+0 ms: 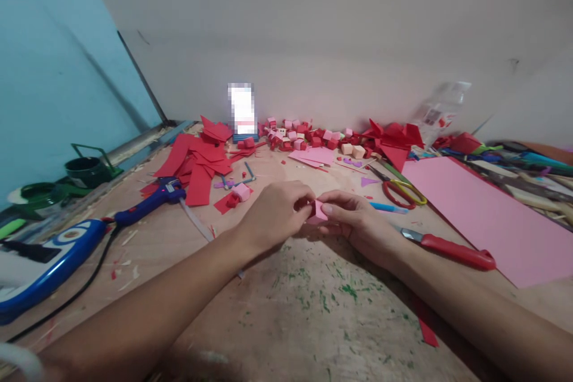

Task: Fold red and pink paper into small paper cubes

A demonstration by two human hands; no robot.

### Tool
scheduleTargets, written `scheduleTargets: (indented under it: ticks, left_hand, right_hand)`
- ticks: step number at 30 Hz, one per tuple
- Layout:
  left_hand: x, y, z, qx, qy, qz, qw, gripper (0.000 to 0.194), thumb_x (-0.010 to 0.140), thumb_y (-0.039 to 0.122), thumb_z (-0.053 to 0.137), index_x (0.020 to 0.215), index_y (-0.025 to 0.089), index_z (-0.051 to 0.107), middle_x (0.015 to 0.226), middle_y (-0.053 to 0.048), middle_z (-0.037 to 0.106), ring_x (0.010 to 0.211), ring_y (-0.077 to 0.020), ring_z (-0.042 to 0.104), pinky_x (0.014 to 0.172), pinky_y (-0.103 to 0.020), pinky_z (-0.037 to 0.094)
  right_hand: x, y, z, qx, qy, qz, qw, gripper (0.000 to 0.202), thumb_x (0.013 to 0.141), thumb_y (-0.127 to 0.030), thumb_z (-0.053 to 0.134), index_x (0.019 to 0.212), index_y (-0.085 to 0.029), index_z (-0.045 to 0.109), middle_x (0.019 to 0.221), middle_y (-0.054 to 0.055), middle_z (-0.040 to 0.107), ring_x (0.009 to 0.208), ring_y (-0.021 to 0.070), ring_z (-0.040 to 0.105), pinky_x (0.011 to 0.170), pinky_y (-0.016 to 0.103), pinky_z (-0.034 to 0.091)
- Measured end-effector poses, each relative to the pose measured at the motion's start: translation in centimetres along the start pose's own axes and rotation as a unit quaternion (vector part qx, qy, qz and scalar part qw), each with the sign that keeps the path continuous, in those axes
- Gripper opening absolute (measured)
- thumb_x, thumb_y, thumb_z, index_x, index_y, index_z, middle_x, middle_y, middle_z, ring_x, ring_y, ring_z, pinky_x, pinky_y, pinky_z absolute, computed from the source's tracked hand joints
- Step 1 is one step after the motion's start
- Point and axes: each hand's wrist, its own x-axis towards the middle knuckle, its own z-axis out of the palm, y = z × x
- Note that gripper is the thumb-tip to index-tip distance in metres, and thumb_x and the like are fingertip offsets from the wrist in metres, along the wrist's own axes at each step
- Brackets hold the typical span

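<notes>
Between my two hands, just above the middle of the table, is a small pink paper cube (317, 213). My left hand (283, 210) pinches its left side with thumb and forefinger. From the other side, the thumb and fingers of my right hand (353, 221) close on the same cube, and its far faces are hidden. Left of my left hand, another pink paper cube (242, 192) rests on red paper. A blue pen (388, 207) lies just beyond my right hand, and a red-handled utility knife (456, 250) lies to its right.
Many small red and pink cubes (295, 136) line the wall beside a lit phone (243, 110). Red paper strips (197, 161) and a blue glue gun (152, 200) lie left. Scissors (403, 191), a pink sheet (487, 215) and a plastic bottle (445, 110) are at right.
</notes>
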Motion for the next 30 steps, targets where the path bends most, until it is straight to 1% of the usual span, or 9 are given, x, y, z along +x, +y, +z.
scheduleTargets:
  ticks: [3, 7, 10, 13, 16, 19, 23, 27, 30]
  left_hand:
    - [-0.13, -0.14, 0.22, 0.032, 0.006, 0.016, 0.999, 0.017, 0.085, 0.008, 0.056, 0.081, 0.018, 0.069, 0.083, -0.004, 0.072, 0.080, -0.0196, 0.064, 0.075, -0.032, 0.045]
    - [-0.27, 0.02, 0.37, 0.049, 0.026, 0.017, 0.998, 0.019, 0.084, 0.005, 0.052, 0.075, 0.016, 0.064, 0.077, -0.004, 0.067, 0.075, -0.0189, 0.060, 0.071, -0.032, 0.042]
    - [-0.24, 0.12, 0.33, 0.053, 0.026, 0.017, 0.998, 0.016, 0.082, 0.006, 0.053, 0.076, 0.017, 0.063, 0.077, -0.003, 0.066, 0.075, -0.0190, 0.059, 0.071, -0.032, 0.042]
    - [-0.20, 0.04, 0.31, 0.044, 0.012, 0.013, 0.999, 0.011, 0.081, 0.009, 0.057, 0.081, 0.017, 0.066, 0.082, -0.004, 0.068, 0.078, -0.0197, 0.061, 0.070, -0.032, 0.044]
    - [-0.20, -0.14, 0.38, 0.024, 0.006, 0.023, 0.999, 0.014, 0.084, 0.010, 0.057, 0.087, 0.017, 0.069, 0.088, -0.004, 0.070, 0.084, -0.0200, 0.063, 0.074, -0.032, 0.045]
    - [-0.23, -0.27, 0.44, 0.011, 0.017, 0.031, 0.999, 0.017, 0.086, 0.007, 0.056, 0.084, 0.016, 0.070, 0.087, -0.004, 0.071, 0.084, -0.0187, 0.063, 0.077, -0.031, 0.045]
    - [-0.29, -0.32, 0.45, 0.026, 0.043, 0.038, 0.998, 0.020, 0.085, 0.003, 0.056, 0.079, 0.015, 0.070, 0.080, -0.003, 0.069, 0.079, -0.0173, 0.061, 0.075, -0.030, 0.044]
    - [-0.28, -0.31, 0.48, 0.043, 0.048, 0.051, 0.997, 0.020, 0.085, 0.002, 0.059, 0.080, 0.015, 0.073, 0.080, -0.002, 0.069, 0.078, -0.0171, 0.061, 0.075, -0.030, 0.044]
    - [-0.17, -0.10, 0.49, 0.021, 0.053, 0.035, 0.998, 0.017, 0.084, 0.002, 0.063, 0.084, 0.015, 0.075, 0.084, -0.002, 0.072, 0.081, -0.0166, 0.064, 0.076, -0.029, 0.046]
  right_hand:
    - [0.03, 0.05, 0.03, -0.006, -0.003, 0.002, 1.000, 0.024, 0.071, -0.026, 0.091, 0.089, -0.019, 0.076, 0.086, 0.004, 0.077, 0.070, 0.0164, 0.073, 0.065, 0.028, 0.061]
    - [-0.11, -0.02, 0.04, -0.007, -0.009, 0.002, 1.000, 0.024, 0.072, -0.026, 0.090, 0.090, -0.019, 0.076, 0.087, 0.003, 0.076, 0.073, 0.0164, 0.074, 0.066, 0.027, 0.062]
    - [-0.20, -0.11, 0.03, 0.000, -0.018, 0.009, 1.000, 0.022, 0.074, -0.026, 0.089, 0.089, -0.018, 0.076, 0.084, 0.004, 0.076, 0.072, 0.0167, 0.074, 0.066, 0.027, 0.062]
    - [-0.20, -0.21, 0.06, 0.001, -0.021, 0.014, 1.000, 0.022, 0.073, -0.025, 0.090, 0.088, -0.017, 0.076, 0.086, 0.004, 0.076, 0.072, 0.0161, 0.074, 0.066, 0.027, 0.062]
    - [-0.14, -0.25, 0.12, 0.006, -0.015, 0.012, 1.000, 0.023, 0.072, -0.024, 0.091, 0.087, -0.017, 0.075, 0.085, 0.004, 0.076, 0.070, 0.0148, 0.073, 0.065, 0.026, 0.062]
    - [-0.13, -0.20, 0.16, 0.001, -0.013, 0.011, 1.000, 0.023, 0.072, -0.026, 0.090, 0.086, -0.016, 0.074, 0.082, 0.004, 0.076, 0.067, 0.0141, 0.072, 0.065, 0.025, 0.061]
    - [-0.22, -0.16, 0.21, -0.001, -0.018, 0.019, 1.000, 0.023, 0.075, -0.028, 0.089, 0.085, -0.016, 0.073, 0.082, 0.004, 0.075, 0.070, 0.0156, 0.073, 0.066, 0.026, 0.061]
    - [-0.23, -0.28, 0.34, 0.006, -0.020, 0.023, 1.000, 0.023, 0.074, -0.027, 0.089, 0.085, -0.016, 0.073, 0.083, 0.004, 0.075, 0.071, 0.0172, 0.074, 0.067, 0.027, 0.061]
    - [-0.16, -0.41, 0.41, 0.022, -0.012, 0.019, 1.000, 0.023, 0.071, -0.025, 0.090, 0.083, -0.016, 0.073, 0.080, 0.004, 0.075, 0.069, 0.0165, 0.073, 0.065, 0.026, 0.061]
